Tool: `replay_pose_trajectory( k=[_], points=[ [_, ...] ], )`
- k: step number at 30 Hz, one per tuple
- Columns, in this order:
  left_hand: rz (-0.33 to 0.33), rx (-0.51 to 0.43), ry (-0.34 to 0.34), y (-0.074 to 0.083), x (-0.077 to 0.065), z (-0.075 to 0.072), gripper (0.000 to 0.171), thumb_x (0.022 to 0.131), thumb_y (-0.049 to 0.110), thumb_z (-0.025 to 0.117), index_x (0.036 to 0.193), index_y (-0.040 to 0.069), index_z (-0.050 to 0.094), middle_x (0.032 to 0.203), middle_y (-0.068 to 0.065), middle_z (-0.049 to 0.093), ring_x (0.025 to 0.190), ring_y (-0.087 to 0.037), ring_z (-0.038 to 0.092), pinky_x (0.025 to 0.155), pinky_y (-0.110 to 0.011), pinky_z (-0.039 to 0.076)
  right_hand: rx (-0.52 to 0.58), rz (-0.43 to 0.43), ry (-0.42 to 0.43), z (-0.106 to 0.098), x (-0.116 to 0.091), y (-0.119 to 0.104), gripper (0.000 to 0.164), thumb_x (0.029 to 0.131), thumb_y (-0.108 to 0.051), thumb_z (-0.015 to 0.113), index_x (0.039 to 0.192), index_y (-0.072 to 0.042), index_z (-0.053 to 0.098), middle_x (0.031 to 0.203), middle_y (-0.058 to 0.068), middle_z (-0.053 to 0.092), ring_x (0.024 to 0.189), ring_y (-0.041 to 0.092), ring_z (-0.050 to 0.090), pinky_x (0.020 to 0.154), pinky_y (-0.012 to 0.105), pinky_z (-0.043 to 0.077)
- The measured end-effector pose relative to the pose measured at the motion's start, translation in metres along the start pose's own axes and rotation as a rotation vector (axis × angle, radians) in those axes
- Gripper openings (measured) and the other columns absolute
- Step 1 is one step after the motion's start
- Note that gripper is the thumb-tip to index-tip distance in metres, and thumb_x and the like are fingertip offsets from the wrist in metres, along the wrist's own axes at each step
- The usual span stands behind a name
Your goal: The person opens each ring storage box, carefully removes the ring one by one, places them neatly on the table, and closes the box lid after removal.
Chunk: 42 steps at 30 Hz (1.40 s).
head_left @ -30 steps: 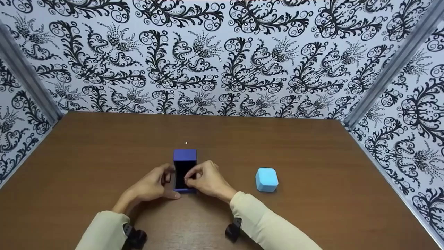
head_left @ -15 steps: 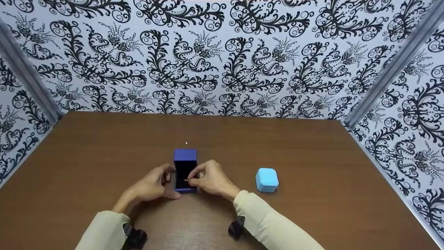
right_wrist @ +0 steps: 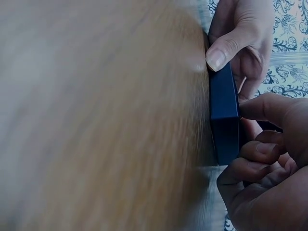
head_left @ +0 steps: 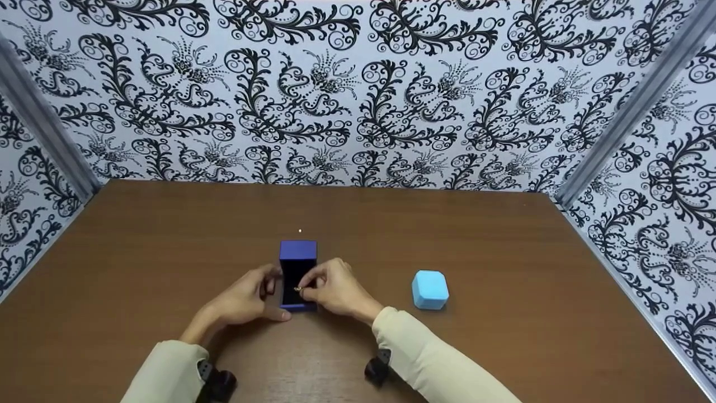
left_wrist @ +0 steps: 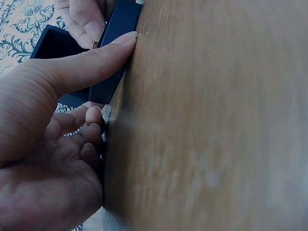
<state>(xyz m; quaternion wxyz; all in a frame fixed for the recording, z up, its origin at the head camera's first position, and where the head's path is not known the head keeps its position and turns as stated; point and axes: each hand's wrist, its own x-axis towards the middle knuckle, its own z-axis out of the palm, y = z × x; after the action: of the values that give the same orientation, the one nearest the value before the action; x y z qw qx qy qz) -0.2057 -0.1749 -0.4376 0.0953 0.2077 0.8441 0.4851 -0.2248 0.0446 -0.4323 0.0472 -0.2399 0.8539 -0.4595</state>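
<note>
A blue-purple ring box (head_left: 298, 250) stands on the table with its lid raised and a black inside. My left hand (head_left: 243, 299) steadies it from the left, thumb against the front and fingers along the side. Over the box's opening, my right hand (head_left: 338, 291) pinches a small gold-coloured ring (head_left: 297, 289) between thumb and forefinger. In the left wrist view the ring (left_wrist: 92, 44) shows at those fingertips, close to the box's front wall (left_wrist: 118, 29). The right wrist view has the box front (right_wrist: 224, 96) between both hands; the ring is hidden there.
A light blue rounded box (head_left: 430, 290), closed, sits to the right of my right hand on the brown wooden table (head_left: 358, 218). A tiny white speck (head_left: 300, 230) lies behind the ring box. Patterned walls (head_left: 358, 95) enclose the back and sides.
My right hand drew back slightly to the right, then returned a little left over the box. The ring shows more clearly at its fingertips than a second ago. My left hand stayed still.
</note>
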Motion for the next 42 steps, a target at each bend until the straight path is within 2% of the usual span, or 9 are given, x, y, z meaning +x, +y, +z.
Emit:
replay_pose_trajectory(
  k=[7, 15, 25, 34, 42],
  points=[
    [0.005, 0.011, 0.005, -0.001, 0.000, 0.000, 0.064, 0.072, 0.015, 0.093, 0.116, -0.007, 0.052, 0.087, -0.008, 0.047, 0.076, -0.020, 0.042, 0.066, -0.027, 0.034, 0.021, -0.008, -0.014, 0.001, -0.001, 0.000, 0.006, 0.081, -0.004, 0.076, 0.085, -0.006, 0.079, 0.051, -0.012, 0.044, 0.047, 0.001, 0.039, 0.047, 0.018, 0.032],
    [-0.006, 0.006, 0.011, 0.000, 0.000, 0.000, 0.065, 0.071, 0.015, 0.093, 0.117, -0.008, 0.053, 0.089, -0.008, 0.047, 0.078, -0.020, 0.043, 0.068, -0.027, 0.035, 0.040, -0.001, -0.018, 0.001, -0.001, -0.001, 0.011, 0.080, -0.001, 0.075, 0.085, -0.009, 0.079, 0.051, -0.013, 0.043, 0.047, 0.001, 0.038, 0.047, 0.019, 0.031],
    [0.009, 0.004, 0.009, -0.001, 0.000, 0.001, 0.065, 0.071, 0.014, 0.093, 0.116, -0.008, 0.053, 0.089, -0.008, 0.047, 0.079, -0.021, 0.044, 0.068, -0.027, 0.035, 0.041, -0.013, -0.018, 0.000, -0.002, -0.002, 0.007, 0.082, -0.001, 0.074, 0.084, -0.007, 0.078, 0.051, -0.012, 0.043, 0.046, 0.001, 0.037, 0.045, 0.018, 0.030],
    [0.017, -0.011, 0.010, -0.003, 0.001, 0.001, 0.063, 0.069, 0.012, 0.093, 0.115, -0.007, 0.054, 0.088, -0.007, 0.047, 0.077, -0.019, 0.044, 0.067, -0.026, 0.035, 0.081, -0.044, -0.009, -0.011, -0.005, -0.018, 0.005, 0.086, -0.009, 0.077, 0.085, -0.004, 0.076, 0.051, -0.010, 0.045, 0.045, 0.001, 0.038, 0.044, 0.019, 0.030],
    [0.020, -0.008, 0.011, -0.003, 0.001, 0.000, 0.063, 0.069, 0.012, 0.094, 0.114, -0.007, 0.054, 0.088, -0.007, 0.047, 0.077, -0.019, 0.044, 0.066, -0.025, 0.035, 0.112, -0.050, 0.000, -0.017, -0.006, -0.028, 0.005, 0.085, -0.008, 0.077, 0.087, -0.003, 0.076, 0.050, -0.009, 0.043, 0.043, -0.001, 0.036, 0.043, 0.020, 0.027]
  ],
)
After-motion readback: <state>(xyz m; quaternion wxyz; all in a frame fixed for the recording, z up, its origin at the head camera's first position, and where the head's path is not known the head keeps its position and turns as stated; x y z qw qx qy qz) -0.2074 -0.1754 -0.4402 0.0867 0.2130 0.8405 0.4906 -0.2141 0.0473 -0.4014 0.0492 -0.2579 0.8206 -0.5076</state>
